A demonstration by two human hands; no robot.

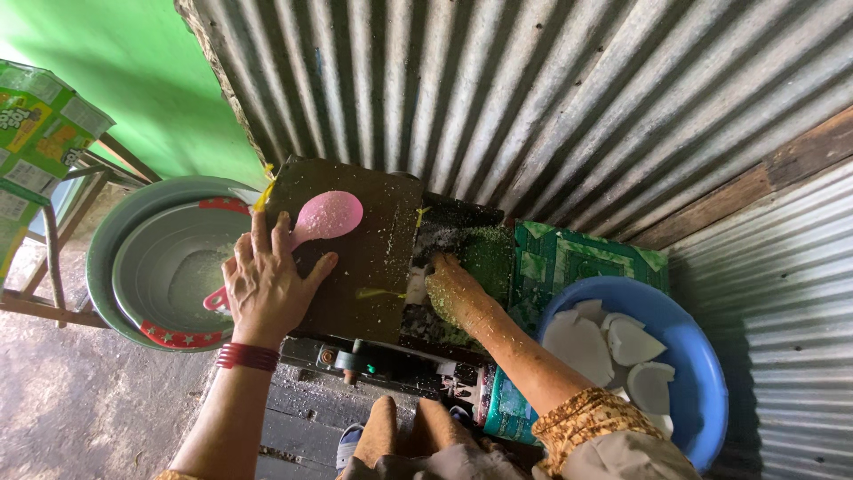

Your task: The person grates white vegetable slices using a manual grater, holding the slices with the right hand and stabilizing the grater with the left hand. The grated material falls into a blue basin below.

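We see the left hand (267, 286) lying flat and open on the dark machine cover (364, 258), over the handle of a pink spoon (313, 225) near the cover's left edge. The right hand (455, 292) presses a white coconut piece (416, 286) into the opening at the cover's right edge, with more pieces in the blue bowl (702, 373) at the right.

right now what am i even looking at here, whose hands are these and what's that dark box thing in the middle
This is one picture from a camera worn on a person's head, looking down at their own two bare hands. The left hand lies flat on the dark machine cover, beside a pink plastic spoon. The right hand, flecked with white shreds, presses a white piece into the machine's opening. At the left, a grey basin sits under the machine's end. At the right, a blue bowl holds white coconut pieces. Corrugated metal sheets form the wall behind.
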